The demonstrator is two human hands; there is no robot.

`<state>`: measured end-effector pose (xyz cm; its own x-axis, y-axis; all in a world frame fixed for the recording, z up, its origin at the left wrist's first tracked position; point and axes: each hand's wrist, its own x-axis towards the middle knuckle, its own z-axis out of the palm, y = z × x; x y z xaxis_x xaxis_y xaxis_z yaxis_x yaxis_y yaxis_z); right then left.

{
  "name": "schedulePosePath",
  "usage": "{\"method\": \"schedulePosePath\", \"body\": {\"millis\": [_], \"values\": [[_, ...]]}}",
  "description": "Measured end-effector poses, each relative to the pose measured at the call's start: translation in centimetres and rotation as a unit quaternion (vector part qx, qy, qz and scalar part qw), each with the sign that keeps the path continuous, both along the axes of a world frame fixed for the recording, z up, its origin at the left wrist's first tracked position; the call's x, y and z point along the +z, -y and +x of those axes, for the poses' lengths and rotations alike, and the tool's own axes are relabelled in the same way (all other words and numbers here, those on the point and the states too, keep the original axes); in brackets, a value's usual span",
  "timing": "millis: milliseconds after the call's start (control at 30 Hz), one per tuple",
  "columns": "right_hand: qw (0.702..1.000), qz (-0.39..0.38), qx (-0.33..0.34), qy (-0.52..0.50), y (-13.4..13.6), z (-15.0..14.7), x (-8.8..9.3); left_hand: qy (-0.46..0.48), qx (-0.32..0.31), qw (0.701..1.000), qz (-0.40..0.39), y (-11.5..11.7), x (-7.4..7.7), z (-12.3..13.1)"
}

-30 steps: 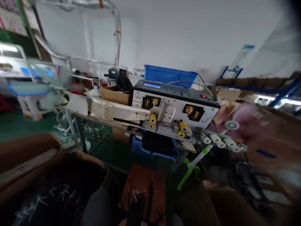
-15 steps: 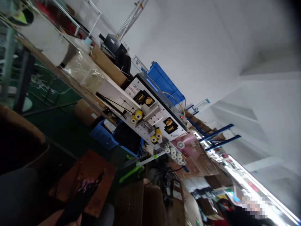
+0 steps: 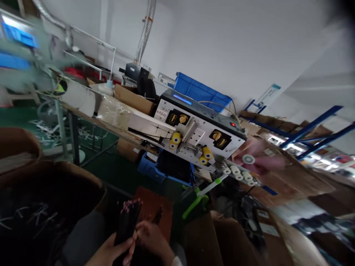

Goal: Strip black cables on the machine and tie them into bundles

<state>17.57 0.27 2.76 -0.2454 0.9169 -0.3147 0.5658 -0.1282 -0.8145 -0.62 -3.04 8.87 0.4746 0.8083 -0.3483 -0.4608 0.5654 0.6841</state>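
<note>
At the bottom of the view my left hand is wrapped round a bundle of black wires with pinkish tips, held upright. My right hand sits just right of it, fingers curled against the bundle's lower part. Behind the wires lies a brown board. Farther off stands a white wire-cutting machine with yellow rollers and a lit red lamp.
A brown cardboard box with dark contents stands at the left. Another box sits at the lower right. A long bench carries cartons and a blue bin. Blue racking runs along the right. The floor is green.
The camera has swung back from a steep tilt toward level. Both hands and the wire bundle have come up into view at the bottom.
</note>
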Motion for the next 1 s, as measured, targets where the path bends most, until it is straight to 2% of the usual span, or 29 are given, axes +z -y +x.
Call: {"method": "schedulePosePath", "body": {"millis": [67, 133, 267, 367, 500, 767, 900, 1000], "values": [[0.998, 0.031, -0.010, -0.052, -1.9, 0.1, 1.7, -0.004, 0.024, 1.000, 0.000, -0.3, 0.3, -0.5], [0.992, 0.081, -0.004, -0.094, -3.8, 0.5, 4.3, -0.006, 0.028, 1.000, -0.001, -0.3, 0.1, -0.9], [0.976, 0.113, -0.007, -0.188, -7.5, 0.2, 9.5, 0.004, -0.002, 1.000, 0.017, 0.0, -1.0, -1.3], [0.949, 0.138, -0.047, -0.280, -9.8, -1.1, 11.9, 0.014, -0.025, 0.999, 0.025, 0.1, -1.7, -1.3], [0.901, 0.164, -0.115, -0.384, -12.3, -3.0, 13.6, 0.018, 0.002, 1.000, 0.018, -0.2, -2.0, -1.2], [0.792, 0.132, -0.276, -0.528, -17.2, -5.5, 15.6, 0.021, 0.007, 1.000, 0.022, -0.4, -2.8, -1.3], [0.755, 0.131, -0.330, -0.552, -19.1, -6.8, 16.5, 0.023, 0.010, 0.999, 0.023, -0.3, -3.4, -1.4], [0.744, 0.139, -0.361, -0.545, -20.1, -7.6, 17.1, 0.030, 0.012, 0.999, 0.019, -0.3, -3.7, -1.6]]}}
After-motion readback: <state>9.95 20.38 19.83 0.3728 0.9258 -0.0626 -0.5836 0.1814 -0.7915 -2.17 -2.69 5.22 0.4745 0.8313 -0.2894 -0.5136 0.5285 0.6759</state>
